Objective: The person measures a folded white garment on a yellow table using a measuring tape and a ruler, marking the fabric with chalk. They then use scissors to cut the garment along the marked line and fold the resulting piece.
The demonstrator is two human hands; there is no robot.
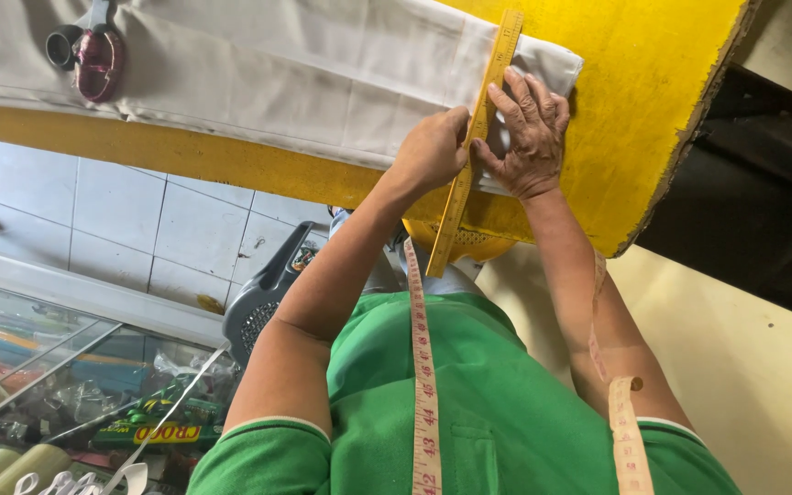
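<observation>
A yellow ruler is laid across the end of a folded white cloth, and everything here hangs on that line. Its long axis is set steeply, running from the far side of the cloth back towards the body and leaning slightly to the left as it comes; its near end is carried past the table edge and is left unsupported above the green shirt.

The ruler is flanked by both hands. The right hand is spread flat, palm down, on the cloth just to the right of the ruler, with the thumb pressed against the ruler's edge. The left hand is closed in a loose fist and is held against the ruler's left edge at about the same height; whether something small is pinched in it cannot be told. Neither hand is clearly nearer: the ruler is touched by both at its middle.

The cloth is stretched along a yellow table with a rough, chipped edge, and most of its length lies away to the left. At that far left end a dark red-handled tool is rested on the cloth, well apart from the hands. A pale tape measure is draped around the neck. Below the table a white tiled floor, a grey fan and a glass display case are seen
</observation>
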